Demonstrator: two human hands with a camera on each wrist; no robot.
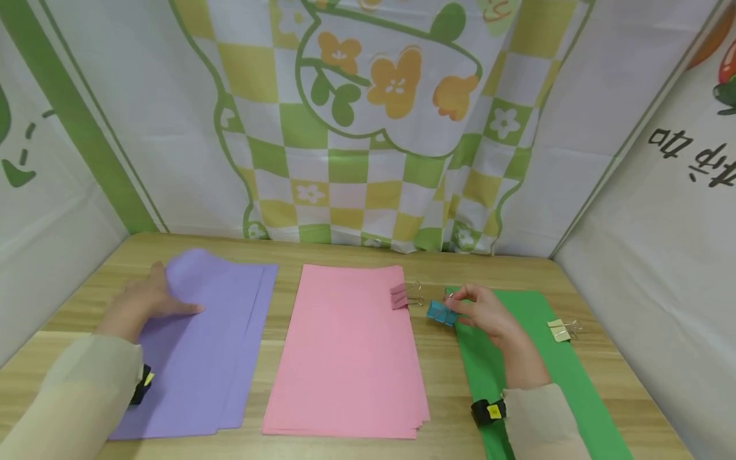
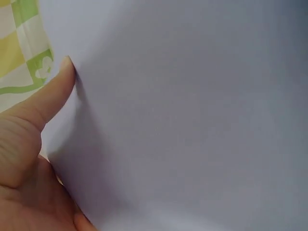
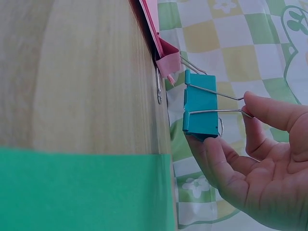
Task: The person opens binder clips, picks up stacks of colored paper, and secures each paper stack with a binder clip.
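My left hand (image 1: 145, 295) grips the left edge of a stack of purple paper (image 1: 201, 358), and the far left corner of the stack bulges upward. In the left wrist view the thumb (image 2: 60, 89) lies on the paper's face while other fingers are partly hidden at its edge. A blue binder clip (image 3: 202, 103) is in my right hand (image 1: 483, 314), pinched by its wire handles, with other fingers under its body. In the head view it hangs beside the far left corner of the green paper (image 1: 512, 358).
In the middle lies pink paper (image 1: 347, 358), its sheets slightly fanned, with a pink binder clip (image 1: 399, 297) on its right edge. A yellow binder clip (image 1: 558, 330) sits on the green paper's right edge. A patterned curtain (image 1: 356, 172) hangs behind the wooden table (image 1: 443, 396).
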